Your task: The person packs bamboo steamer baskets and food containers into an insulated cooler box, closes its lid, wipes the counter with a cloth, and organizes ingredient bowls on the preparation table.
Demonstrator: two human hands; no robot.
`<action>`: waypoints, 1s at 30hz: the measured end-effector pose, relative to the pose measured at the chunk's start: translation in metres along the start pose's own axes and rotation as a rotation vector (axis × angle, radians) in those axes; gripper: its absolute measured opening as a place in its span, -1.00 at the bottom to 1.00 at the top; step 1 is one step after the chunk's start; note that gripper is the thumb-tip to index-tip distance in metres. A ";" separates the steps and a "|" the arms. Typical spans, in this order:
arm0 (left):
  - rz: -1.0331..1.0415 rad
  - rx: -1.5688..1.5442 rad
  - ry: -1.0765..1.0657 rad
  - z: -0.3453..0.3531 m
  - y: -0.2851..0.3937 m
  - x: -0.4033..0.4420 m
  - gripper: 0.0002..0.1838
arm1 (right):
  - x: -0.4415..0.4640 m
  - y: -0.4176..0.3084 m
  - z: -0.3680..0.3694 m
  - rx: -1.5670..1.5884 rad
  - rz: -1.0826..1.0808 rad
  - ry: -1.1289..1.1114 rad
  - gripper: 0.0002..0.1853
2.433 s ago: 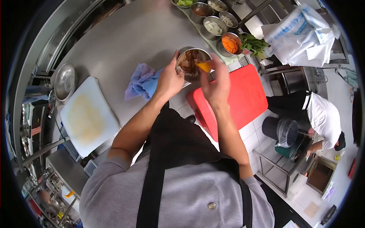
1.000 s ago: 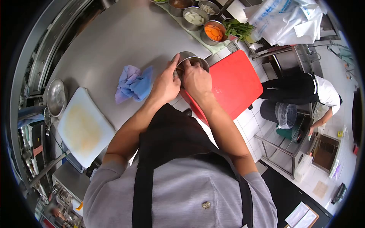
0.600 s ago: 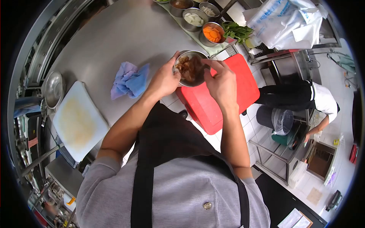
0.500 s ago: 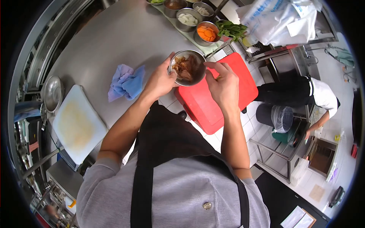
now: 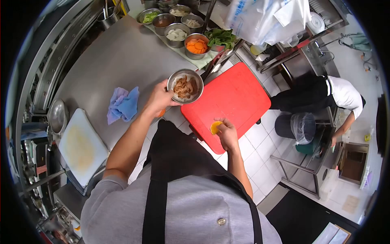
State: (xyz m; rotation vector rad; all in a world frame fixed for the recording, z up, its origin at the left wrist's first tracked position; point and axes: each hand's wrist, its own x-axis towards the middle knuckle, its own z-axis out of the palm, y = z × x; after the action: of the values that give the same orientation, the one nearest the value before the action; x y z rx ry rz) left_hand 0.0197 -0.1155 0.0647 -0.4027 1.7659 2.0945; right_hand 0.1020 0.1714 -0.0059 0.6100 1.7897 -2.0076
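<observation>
My left hand (image 5: 159, 99) grips the side of a small steel bowl (image 5: 198, 97) over the table's right edge. Brown, sauced pieces, apparently meat (image 5: 185, 87), lie in the bowl. Lower and to the right, over the red lid, my right hand (image 5: 228, 137) pinches a small rounded yellow-orange piece (image 5: 215, 127); its exact kind I cannot make out. Just below my left hand, part of an orange object (image 5: 161, 113) shows. To the left, a crumpled blue-purple cloth (image 5: 124, 105) lies on the steel table (image 5: 97, 69).
Steel bowls of carrot slices (image 5: 196, 46), white slices (image 5: 176, 35) and leafy greens (image 5: 221, 38) stand at the back. A red lid (image 5: 233, 97) is at right. A cutting board (image 5: 83, 146) lies left. A co-worker (image 5: 343, 95) bends over at far right, near a bin (image 5: 290, 125).
My right hand has moved from the bowl's rim down toward me, bringing the yellow-orange piece into clear view. The bowl sits lower and further left in view. The camera view has shifted.
</observation>
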 end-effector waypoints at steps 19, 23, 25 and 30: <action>0.390 0.095 0.151 -0.034 0.208 0.203 -0.62 | 0.016 -0.072 -0.071 -0.029 -0.524 0.815 -0.68; 0.547 -0.001 0.149 -0.014 0.270 0.351 -0.59 | -0.008 -0.069 -0.044 -0.052 -0.443 1.006 -0.69; 0.574 0.081 0.031 0.019 0.285 0.417 -0.51 | -0.012 -0.062 -0.027 -0.122 -0.470 1.046 -0.70; 0.397 0.699 -0.008 0.064 0.258 0.575 -0.57 | -0.017 -0.056 0.033 -0.301 -0.266 1.086 -0.64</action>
State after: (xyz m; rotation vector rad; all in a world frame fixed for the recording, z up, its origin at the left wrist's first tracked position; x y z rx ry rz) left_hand -0.6079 -0.0346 0.0471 0.1666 2.5651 1.5189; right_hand 0.0832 0.1449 0.0529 1.6299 2.8081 -1.5514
